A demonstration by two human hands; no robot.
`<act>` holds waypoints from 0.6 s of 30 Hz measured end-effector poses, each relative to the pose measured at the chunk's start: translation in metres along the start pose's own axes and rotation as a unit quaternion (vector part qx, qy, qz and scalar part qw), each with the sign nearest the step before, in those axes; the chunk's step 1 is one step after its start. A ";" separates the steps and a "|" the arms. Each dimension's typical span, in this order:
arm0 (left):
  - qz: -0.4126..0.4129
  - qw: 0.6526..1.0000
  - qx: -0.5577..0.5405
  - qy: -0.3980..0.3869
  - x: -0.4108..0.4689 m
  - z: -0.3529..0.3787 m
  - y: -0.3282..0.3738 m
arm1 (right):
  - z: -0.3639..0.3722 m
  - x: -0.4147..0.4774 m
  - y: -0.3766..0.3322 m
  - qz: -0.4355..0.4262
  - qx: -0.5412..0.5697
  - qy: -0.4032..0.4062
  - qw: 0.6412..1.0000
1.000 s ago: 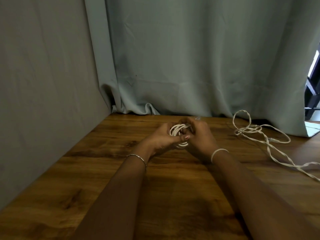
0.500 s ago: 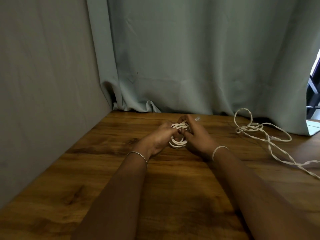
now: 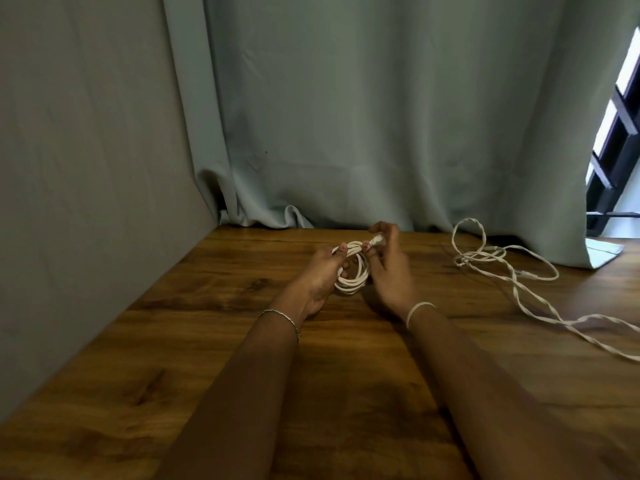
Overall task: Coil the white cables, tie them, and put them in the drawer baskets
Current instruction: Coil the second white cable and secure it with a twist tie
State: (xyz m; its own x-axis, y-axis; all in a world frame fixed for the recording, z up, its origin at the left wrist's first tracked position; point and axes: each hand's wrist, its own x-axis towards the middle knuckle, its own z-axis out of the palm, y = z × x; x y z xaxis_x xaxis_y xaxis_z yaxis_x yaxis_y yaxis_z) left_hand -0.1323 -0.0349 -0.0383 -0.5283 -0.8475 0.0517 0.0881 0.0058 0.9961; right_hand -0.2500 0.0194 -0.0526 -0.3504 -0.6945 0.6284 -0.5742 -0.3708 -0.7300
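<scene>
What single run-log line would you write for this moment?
phase: finishing coil | left hand: grips coiled cable | right hand: pinches plug end | loose cable: uncoiled on table

Right hand (image 3: 391,271) has apparently pulled the plug (image 3: 376,241) from the coil (image 3: 351,285).

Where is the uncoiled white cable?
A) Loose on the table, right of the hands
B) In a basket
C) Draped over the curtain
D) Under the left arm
A: the loose cable sprawls on the table, right of the coil held by left hand and right hand.
</scene>
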 end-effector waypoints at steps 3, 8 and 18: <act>-0.004 0.999 0.016 0.049 -0.002 0.010 -0.001 | 0.002 -0.002 -0.001 0.033 0.002 0.038 0.999; -0.017 0.993 -0.065 0.092 -0.013 0.028 0.002 | 0.000 -0.011 -0.011 0.052 0.036 0.036 0.997; -0.105 0.965 -0.238 -0.029 -0.056 0.036 0.003 | -0.021 -0.042 -0.037 0.050 0.076 0.072 0.993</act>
State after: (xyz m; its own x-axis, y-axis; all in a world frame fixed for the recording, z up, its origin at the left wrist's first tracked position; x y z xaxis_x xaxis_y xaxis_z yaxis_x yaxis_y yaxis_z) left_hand -0.1327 0.0321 -0.0352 -0.6224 -0.7719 -0.1297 0.3440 -0.4186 0.8405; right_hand -0.2296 0.0749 -0.0464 -0.5082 -0.6415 0.5747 -0.4164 -0.4010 -0.8159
